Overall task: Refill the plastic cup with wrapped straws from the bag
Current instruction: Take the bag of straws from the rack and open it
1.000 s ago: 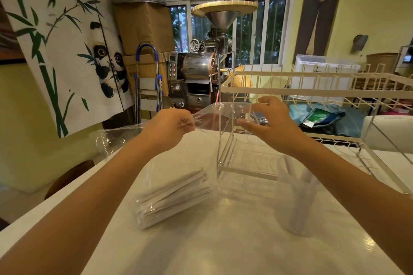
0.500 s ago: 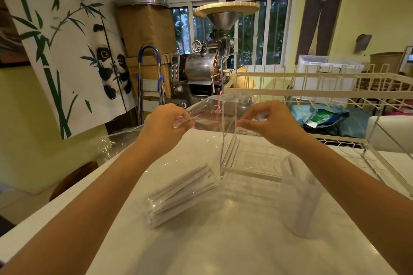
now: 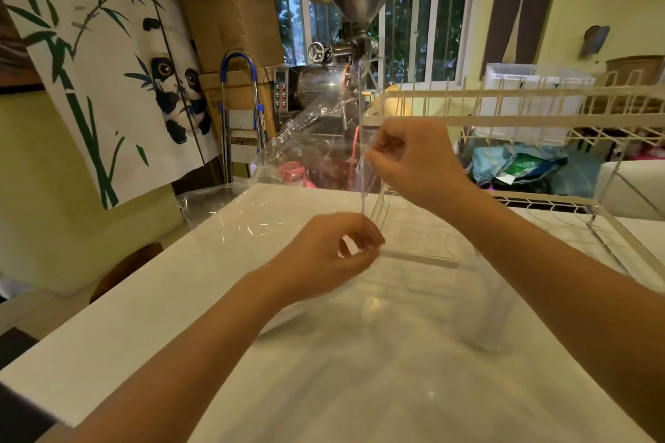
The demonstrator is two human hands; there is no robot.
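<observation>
Head view, left to right. Panda banner hangs on the wall far left of both hands, cardboard boxes and a blue-handled step ladder behind it. Clear plastic bag spreads over the white counter, its film running up and left from the left fingers; upper edge lifted, loose flap sticking up near the roaster machine in the background. Wrapped straws not clearly visible, probably under the left forearm, cannot tell. Left hand sits low over the counter, thumb and forefinger pinched together on the bag film, other fingers curled loosely. Clear acrylic stand rises just beyond the left fingertips, between the two hands, its base plate flat on the counter. Right hand is higher and further out than the left, fingertips closed on a thin bit of film at the bag's mouth, right at the acrylic stand's upright edge; exact grip blurred. Plastic cup stands on the counter below and behind the right fingers, under the right forearm, partly hidden, translucent; contents cannot tell. White wire rack stretches to the right of the right hand, with a plastic bin behind it.
</observation>
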